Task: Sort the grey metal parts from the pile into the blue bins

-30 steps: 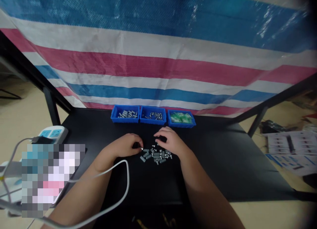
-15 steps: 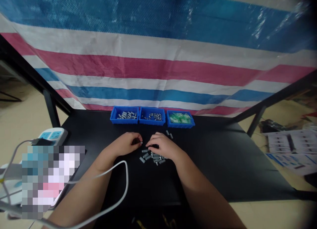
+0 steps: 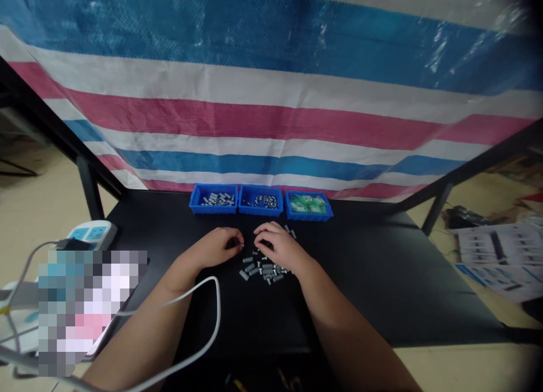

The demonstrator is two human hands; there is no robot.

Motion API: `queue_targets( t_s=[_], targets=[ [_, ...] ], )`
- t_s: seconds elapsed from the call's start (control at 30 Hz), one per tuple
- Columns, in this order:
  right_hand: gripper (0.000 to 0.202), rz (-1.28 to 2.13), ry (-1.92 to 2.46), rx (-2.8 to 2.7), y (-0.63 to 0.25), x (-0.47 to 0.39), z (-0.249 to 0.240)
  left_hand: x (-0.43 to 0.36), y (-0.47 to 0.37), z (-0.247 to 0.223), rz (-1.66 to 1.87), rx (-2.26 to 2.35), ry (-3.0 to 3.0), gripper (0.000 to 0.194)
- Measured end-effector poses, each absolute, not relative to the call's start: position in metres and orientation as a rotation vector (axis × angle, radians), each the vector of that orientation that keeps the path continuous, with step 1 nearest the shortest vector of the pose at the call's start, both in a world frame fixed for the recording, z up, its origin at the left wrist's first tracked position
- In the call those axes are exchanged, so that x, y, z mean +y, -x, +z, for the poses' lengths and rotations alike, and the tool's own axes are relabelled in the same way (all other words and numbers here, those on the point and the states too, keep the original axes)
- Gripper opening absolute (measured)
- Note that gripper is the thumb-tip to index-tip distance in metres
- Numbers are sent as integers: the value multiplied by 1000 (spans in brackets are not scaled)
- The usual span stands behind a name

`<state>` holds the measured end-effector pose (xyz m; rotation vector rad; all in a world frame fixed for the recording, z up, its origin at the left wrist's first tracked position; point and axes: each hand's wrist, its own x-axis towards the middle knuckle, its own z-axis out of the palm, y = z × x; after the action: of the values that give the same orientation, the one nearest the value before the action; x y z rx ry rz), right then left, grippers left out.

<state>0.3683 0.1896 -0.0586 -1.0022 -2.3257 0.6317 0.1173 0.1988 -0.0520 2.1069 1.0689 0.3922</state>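
My left hand (image 3: pixel 221 246) is closed in a pinch on a small metal piece (image 3: pixel 242 244), mostly hidden by the fingertips. To its right, my right hand (image 3: pixel 278 245) hovers over the far side of a loose pile, thumb and fingers curved but apart, with nothing visible between them. The pile holds several grey cylindrical metal pieces (image 3: pixel 244 275) and smaller screw-like bits (image 3: pixel 268 279). Part of it lies hidden beneath my right hand. Beyond that hand, a couple of grey cylinders (image 3: pixel 292 233) rest on the black table (image 3: pixel 360 279).
Three blue bins line the back: the left bin (image 3: pixel 214 210) with cylinders, the middle bin (image 3: pixel 261 211) with small metal parts, the right bin (image 3: pixel 309 215) with green-and-clear packets. A white cable (image 3: pixel 218 307) loops across my left forearm. A power strip (image 3: pixel 95 232) stands at left.
My right hand has drawn slightly away from my left hand, its fingers lifting and spreading. More small bits of the pile now show below it. My left hand keeps its pinch.
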Motion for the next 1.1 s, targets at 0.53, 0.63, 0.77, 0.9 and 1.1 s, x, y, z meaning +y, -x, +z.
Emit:
queue_targets(
  t_s=[0.53, 0.63, 0.77, 0.9, 1.1],
  targets=[
    [22, 756, 969, -2433, -371, 185, -54, 197, -118, -53, 410, 1083, -2121, 19],
    [23, 770, 994, -2445, -375, 183, -51, 197, -117, -53, 408, 1083, -2117, 19],
    [22, 758, 1067, -2478, -379, 180, -48, 197, -116, -54, 403, 1091, -2127, 19],
    [15, 683, 1168, -2473, -378, 181, -50, 197, -117, -54, 412, 1089, -2123, 18],
    [10, 615, 1172, -2443, -377, 182, -50, 197, -118, -55, 404, 1088, -2126, 18]
  ],
)
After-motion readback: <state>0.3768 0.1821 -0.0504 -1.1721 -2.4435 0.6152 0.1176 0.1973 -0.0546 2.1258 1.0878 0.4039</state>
